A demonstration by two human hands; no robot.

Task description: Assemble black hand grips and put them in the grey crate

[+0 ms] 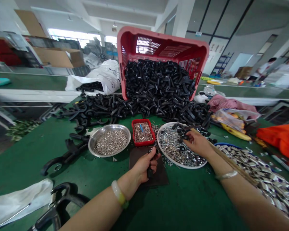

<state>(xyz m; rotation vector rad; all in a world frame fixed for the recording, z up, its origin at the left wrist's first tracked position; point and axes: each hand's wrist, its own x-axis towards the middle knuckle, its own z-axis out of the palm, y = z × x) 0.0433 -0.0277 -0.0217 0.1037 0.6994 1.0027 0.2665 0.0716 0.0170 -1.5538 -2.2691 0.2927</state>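
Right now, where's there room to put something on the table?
Bare green tabletop shows between the dark mat and right forearm, and between the metal bowl and left forearm. Black parts crowd the space before the red basket.

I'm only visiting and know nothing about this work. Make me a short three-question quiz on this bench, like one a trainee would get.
1. Multiple choice: what does the person's left hand hold?
A) a yellow banana
B) a black part
C) an orange cloth

2. True or false: the metal bowl stands between the red box and the round tray.

3. Fill in the colour: the right hand is over the round tray, whose rim is ____.

Key:
1. B
2. False; the red box stands between the other two.
3. White
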